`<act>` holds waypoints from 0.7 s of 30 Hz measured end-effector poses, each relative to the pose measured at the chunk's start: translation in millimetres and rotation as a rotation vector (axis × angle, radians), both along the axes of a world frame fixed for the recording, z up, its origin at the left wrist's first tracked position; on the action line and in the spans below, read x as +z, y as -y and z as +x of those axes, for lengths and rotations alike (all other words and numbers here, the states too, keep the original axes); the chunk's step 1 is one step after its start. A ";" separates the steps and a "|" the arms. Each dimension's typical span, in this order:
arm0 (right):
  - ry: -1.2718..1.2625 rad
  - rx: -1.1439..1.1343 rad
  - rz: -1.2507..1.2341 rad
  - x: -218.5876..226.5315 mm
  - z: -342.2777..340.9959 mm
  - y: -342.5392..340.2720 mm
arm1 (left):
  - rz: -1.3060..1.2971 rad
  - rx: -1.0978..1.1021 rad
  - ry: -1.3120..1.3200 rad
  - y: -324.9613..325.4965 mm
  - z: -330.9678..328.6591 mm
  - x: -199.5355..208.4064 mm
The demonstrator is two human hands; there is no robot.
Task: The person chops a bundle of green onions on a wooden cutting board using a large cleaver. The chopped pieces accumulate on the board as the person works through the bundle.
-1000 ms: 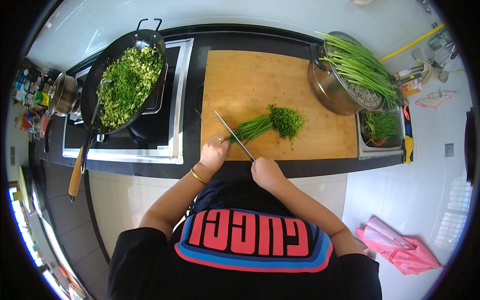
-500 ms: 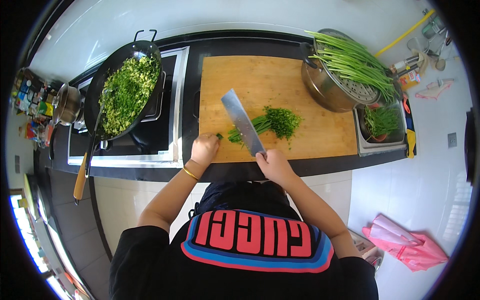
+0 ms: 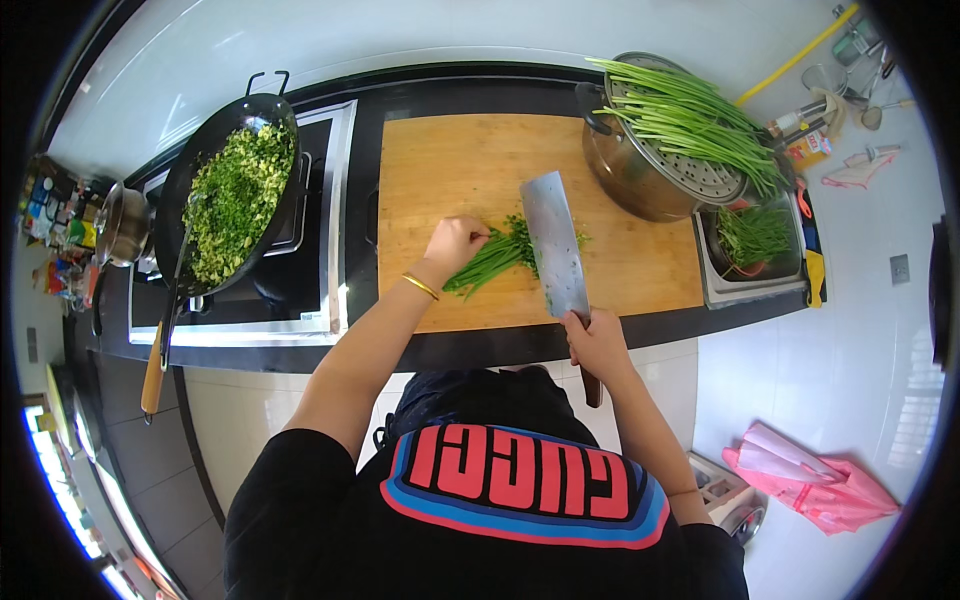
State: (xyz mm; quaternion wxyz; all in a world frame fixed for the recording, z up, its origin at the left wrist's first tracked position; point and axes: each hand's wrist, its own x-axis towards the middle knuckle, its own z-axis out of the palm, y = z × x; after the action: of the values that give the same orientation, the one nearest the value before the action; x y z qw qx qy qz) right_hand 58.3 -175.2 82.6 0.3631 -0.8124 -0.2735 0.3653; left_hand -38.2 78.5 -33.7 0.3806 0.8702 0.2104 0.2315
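My right hand (image 3: 598, 342) grips a cleaver (image 3: 556, 245) by its dark wooden handle, with the broad blade pointing away from me over the wooden cutting board (image 3: 460, 155). Left of the blade lies a bunch of cut garlic chives (image 3: 488, 265), spread at a slant. At the bunch's far left edge my left hand (image 3: 457, 248), a gold bangle on its wrist, is closed with the fingertips pinched on the chives. The blade hides most of the chopped pile; only a few green bits show around it.
A wok (image 3: 235, 195) of chopped greens sits on the stove at left, its spatula handle (image 3: 153, 375) jutting toward me. Long garlic chives (image 3: 690, 115) lie across a steamer pot (image 3: 625, 165) at the back right. Beside it, a metal tray (image 3: 750, 285) holds more greens.
My left hand has moved from the board's near left edge up to the far side of the bunch. The cleaver has shifted right, now covering the chopped pile.
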 end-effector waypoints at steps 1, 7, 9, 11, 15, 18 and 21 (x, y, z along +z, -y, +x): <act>0.004 -0.001 0.006 -2.0 1.5 2.5 | -0.010 -0.016 0.017 5.3 3.4 1.1; 0.040 0.016 -0.069 -4.3 6.8 8.2 | 0.234 -0.097 -0.047 36.0 -6.4 33.8; 0.175 0.069 -0.032 -14.1 9.3 8.7 | 0.310 -0.080 -0.061 46.5 -9.8 33.6; 0.254 0.107 -0.029 -17.3 10.1 7.9 | 0.362 -0.045 -0.046 52.4 -10.0 20.9; 0.298 0.170 -0.096 -12.8 8.6 0.5 | 0.446 0.021 0.076 61.8 -11.2 3.9; 0.355 0.246 -0.142 -10.0 7.3 -4.4 | 0.476 0.054 0.125 70.5 -12.2 0.3; 0.393 0.283 -0.182 -9.0 6.2 -8.4 | 0.485 0.066 0.150 74.2 -13.3 4.9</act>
State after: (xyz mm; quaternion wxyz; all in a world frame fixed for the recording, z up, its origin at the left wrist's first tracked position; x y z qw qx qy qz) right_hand 64.6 -166.8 73.7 0.1739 -0.8508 -0.4155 0.2707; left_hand -51.4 4.3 -28.9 0.1676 0.9092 0.1482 0.3512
